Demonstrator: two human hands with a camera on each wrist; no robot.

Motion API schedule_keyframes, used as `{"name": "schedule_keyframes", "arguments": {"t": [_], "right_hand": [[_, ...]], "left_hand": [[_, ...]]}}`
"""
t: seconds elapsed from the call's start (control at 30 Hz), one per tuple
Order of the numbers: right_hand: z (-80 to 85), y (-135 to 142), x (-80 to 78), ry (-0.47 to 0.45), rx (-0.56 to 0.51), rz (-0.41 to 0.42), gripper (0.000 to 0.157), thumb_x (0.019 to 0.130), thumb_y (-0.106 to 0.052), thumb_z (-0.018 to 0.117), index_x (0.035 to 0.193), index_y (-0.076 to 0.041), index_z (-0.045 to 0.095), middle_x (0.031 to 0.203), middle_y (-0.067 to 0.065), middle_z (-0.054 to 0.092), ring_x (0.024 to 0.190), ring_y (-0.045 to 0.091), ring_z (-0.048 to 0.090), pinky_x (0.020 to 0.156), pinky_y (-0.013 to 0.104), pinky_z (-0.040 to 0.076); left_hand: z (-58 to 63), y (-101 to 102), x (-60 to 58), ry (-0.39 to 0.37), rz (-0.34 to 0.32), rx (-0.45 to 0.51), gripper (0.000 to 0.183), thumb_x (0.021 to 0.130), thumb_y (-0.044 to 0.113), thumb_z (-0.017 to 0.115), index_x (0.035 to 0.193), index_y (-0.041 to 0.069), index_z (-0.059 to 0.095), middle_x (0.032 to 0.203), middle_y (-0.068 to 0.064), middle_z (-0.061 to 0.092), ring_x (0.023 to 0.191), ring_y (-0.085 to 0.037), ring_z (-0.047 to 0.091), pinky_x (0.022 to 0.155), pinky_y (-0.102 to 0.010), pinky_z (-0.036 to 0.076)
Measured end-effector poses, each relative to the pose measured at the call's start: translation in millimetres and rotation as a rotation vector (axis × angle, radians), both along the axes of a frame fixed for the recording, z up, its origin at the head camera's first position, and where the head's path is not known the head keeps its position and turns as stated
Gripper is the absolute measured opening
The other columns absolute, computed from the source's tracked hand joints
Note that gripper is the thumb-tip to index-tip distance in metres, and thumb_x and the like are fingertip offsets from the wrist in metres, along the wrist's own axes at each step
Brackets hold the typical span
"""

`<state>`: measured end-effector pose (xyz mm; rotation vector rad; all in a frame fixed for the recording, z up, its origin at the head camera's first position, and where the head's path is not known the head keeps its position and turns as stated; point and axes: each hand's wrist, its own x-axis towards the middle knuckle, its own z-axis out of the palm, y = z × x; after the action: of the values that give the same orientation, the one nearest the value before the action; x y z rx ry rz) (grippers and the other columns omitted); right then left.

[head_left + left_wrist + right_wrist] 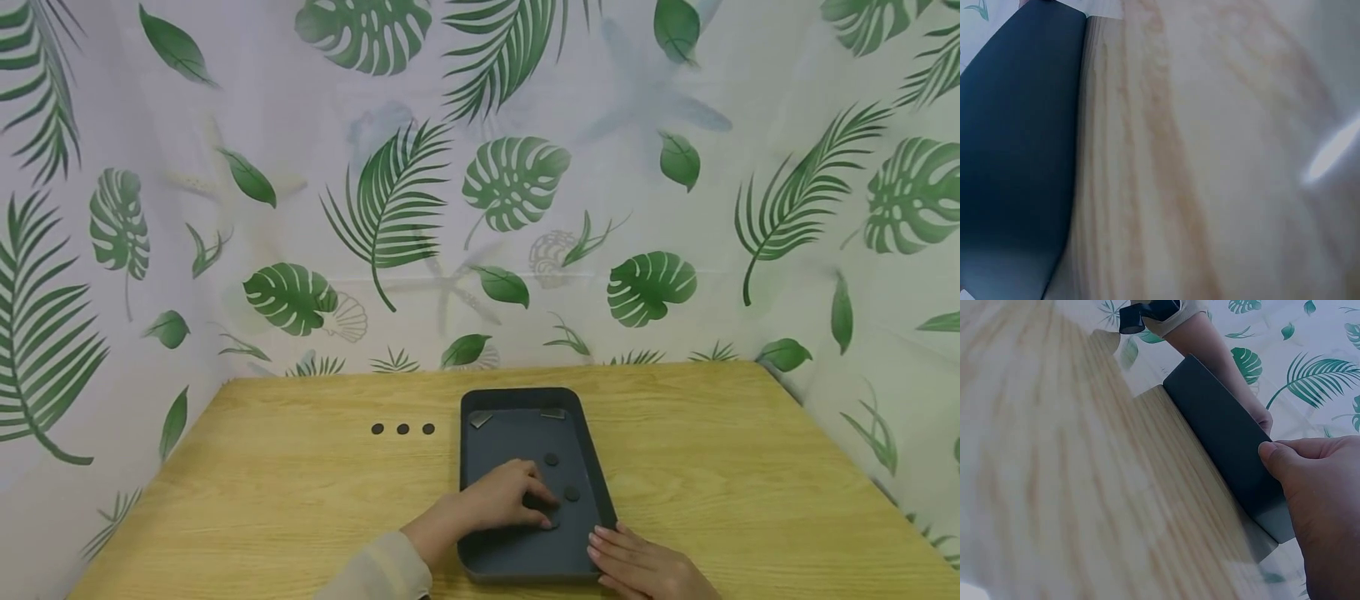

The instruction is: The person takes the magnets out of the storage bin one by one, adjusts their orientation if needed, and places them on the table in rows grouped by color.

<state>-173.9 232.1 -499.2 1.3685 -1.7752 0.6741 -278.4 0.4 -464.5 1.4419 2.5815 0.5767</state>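
A dark grey rectangular tray (517, 575) lies on the wooden table. My left hand (498, 497) reaches into it from the left, fingers bent downward and the thumb apart from the index finger. Right at the thumb tip is a small black disc (554, 526) on the tray floor. Two more discs (551, 459) lie further back in the tray. At the near right corner my right hand (648, 565) holds the tray, its thumb (1275, 456) on the rim of the near wall. The left wrist view shows only the tray's outer wall (1019, 150) and table.
Three black discs (402, 429) stand in a row on the table (300, 483), left of the tray. Two small flat metallic pieces (552, 414) sit at the tray's far end. A leaf-patterned curtain (450, 208) borders the table at the back and sides.
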Motion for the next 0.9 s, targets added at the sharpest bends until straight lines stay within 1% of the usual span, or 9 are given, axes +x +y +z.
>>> {"name": "schedule_keyframes", "arguments": {"t": [0.1,0.17,0.33,0.4,0.5,0.63,0.73,0.83,0.9], "right_hand": [[1.3,0.0,0.2,0.0,-0.003,-0.003,0.032,0.092,-0.018,0.062,0.104,0.011,0.068,0.125,0.014,0.06,0.123,0.02,0.053,0.104,0.025,0.035],[2.4,-0.6,0.3,0.006,-0.005,0.002,0.032,0.092,-0.017,0.063,0.104,0.012,0.068,0.125,0.014,0.059,0.122,0.02,0.053,0.104,0.025,0.035],[4.1,-1.3,-0.6,0.018,-0.011,0.02,0.031,0.091,-0.016,0.063,0.103,0.013,0.068,0.122,0.017,0.06,0.122,0.021,0.053,0.104,0.026,0.035],[4.0,-1.1,-1.3,0.02,-0.014,0.023,0.031,0.091,-0.016,0.063,0.103,0.013,0.067,0.122,0.017,0.06,0.122,0.021,0.053,0.104,0.026,0.035],[2.9,-0.7,-2.1,0.021,-0.014,0.022,0.031,0.091,-0.016,0.063,0.103,0.013,0.068,0.123,0.017,0.06,0.122,0.021,0.053,0.104,0.026,0.035],[0.6,0.7,-2.4,0.016,-0.004,0.012,0.032,0.091,-0.016,0.063,0.104,0.012,0.067,0.124,0.016,0.059,0.123,0.021,0.053,0.105,0.026,0.035],[-1.2,2.2,-2.1,0.006,0.002,0.004,0.032,0.091,-0.017,0.063,0.105,0.012,0.067,0.123,0.017,0.06,0.123,0.021,0.052,0.105,0.026,0.034],[-2.6,3.7,-2.4,-0.01,0.005,0.017,0.034,0.091,-0.017,0.064,0.106,0.013,0.067,0.122,0.018,0.061,0.125,0.021,0.051,0.105,0.026,0.034],[-3.0,4.6,-2.9,-0.015,0.005,0.025,0.034,0.091,-0.018,0.063,0.106,0.013,0.066,0.122,0.019,0.061,0.126,0.021,0.05,0.106,0.025,0.033]], "left_hand": [[-1.1,0.7,-1.2,-0.004,-0.011,0.003,0.03,0.08,0.031,0.076,0.107,0.019,0.074,0.097,0.008,0.059,0.088,-0.001,0.05,0.077,-0.01,0.038],[-0.6,0.5,-0.2,0.011,-0.023,0.003,0.028,0.08,0.031,0.076,0.106,0.02,0.075,0.096,0.008,0.059,0.087,0.0,0.05,0.076,-0.009,0.038],[1.0,-0.3,4.1,0.119,-0.064,-0.003,0.023,0.081,0.032,0.074,0.101,0.021,0.076,0.094,0.009,0.06,0.085,0.0,0.05,0.073,-0.007,0.037],[1.4,-0.2,5.0,0.143,-0.068,-0.003,0.022,0.082,0.032,0.074,0.1,0.022,0.076,0.094,0.009,0.06,0.085,0.0,0.05,0.073,-0.007,0.036],[1.9,0.1,5.0,0.141,-0.061,-0.002,0.02,0.082,0.032,0.074,0.099,0.022,0.076,0.094,0.009,0.059,0.085,0.0,0.05,0.074,-0.007,0.037],[2.4,0.8,4.2,0.112,-0.051,0.001,0.02,0.081,0.032,0.075,0.098,0.022,0.076,0.093,0.01,0.059,0.086,0.001,0.05,0.075,-0.007,0.038],[3.0,1.6,3.8,0.056,-0.04,0.005,0.02,0.08,0.031,0.076,0.097,0.02,0.076,0.093,0.011,0.059,0.086,0.002,0.05,0.076,-0.008,0.038],[3.6,2.4,3.8,0.007,-0.031,0.005,0.02,0.08,0.031,0.076,0.096,0.019,0.075,0.092,0.011,0.059,0.085,0.003,0.05,0.076,-0.009,0.039],[3.6,3.1,4.0,0.021,-0.041,-0.007,0.02,0.081,0.032,0.075,0.097,0.018,0.074,0.092,0.011,0.059,0.084,0.002,0.05,0.075,-0.009,0.039]]}}
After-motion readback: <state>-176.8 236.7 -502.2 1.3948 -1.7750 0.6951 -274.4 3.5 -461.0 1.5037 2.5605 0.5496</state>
